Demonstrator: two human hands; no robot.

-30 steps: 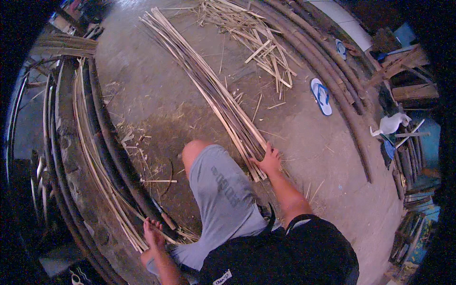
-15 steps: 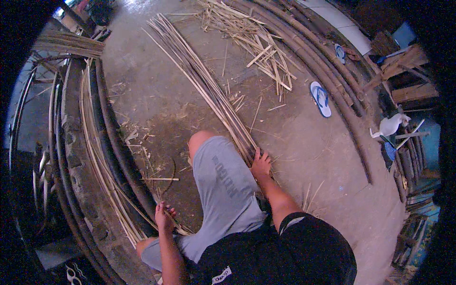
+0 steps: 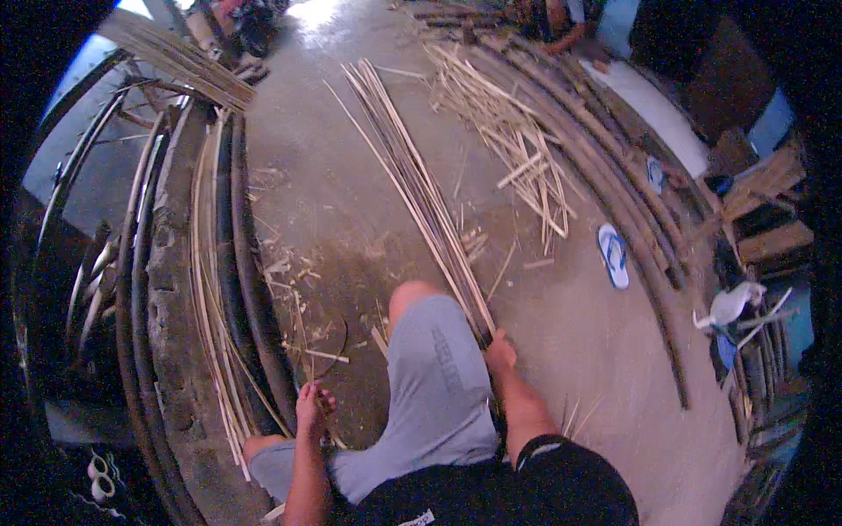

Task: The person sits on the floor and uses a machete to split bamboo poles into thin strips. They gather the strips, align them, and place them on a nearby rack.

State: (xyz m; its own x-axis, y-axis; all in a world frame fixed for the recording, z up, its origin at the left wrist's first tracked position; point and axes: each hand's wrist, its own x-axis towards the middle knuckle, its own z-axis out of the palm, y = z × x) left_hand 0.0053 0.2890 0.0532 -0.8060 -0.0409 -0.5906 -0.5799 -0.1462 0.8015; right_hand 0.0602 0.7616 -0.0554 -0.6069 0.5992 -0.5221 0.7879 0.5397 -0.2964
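A long bundle of split bamboo strips (image 3: 427, 203) lies on the floor, running from beside my raised knee toward the far side. My right hand (image 3: 501, 353) is closed around its near end; the fingers are partly hidden. Over by my other knee, my left hand (image 3: 314, 408) is held up with its fingers curled in. Whatever those fingers hold, if anything, is too small to make out. Further long thin strips (image 3: 210, 307) lie at the left, passing beside that knee.
Loose bamboo offcuts (image 3: 526, 145) are heaped at the far right, beside long dark poles (image 3: 605, 149). A white and blue flip-flop (image 3: 613, 256) lies on the floor. More poles (image 3: 263, 298) run along the left. Another person's arm (image 3: 566, 37) shows at the top.
The view has tilted up, so the scene sits lower and further right. My right hand's fingers, visible over the strips before, now wrap around their end. Another person's arm has come into view.
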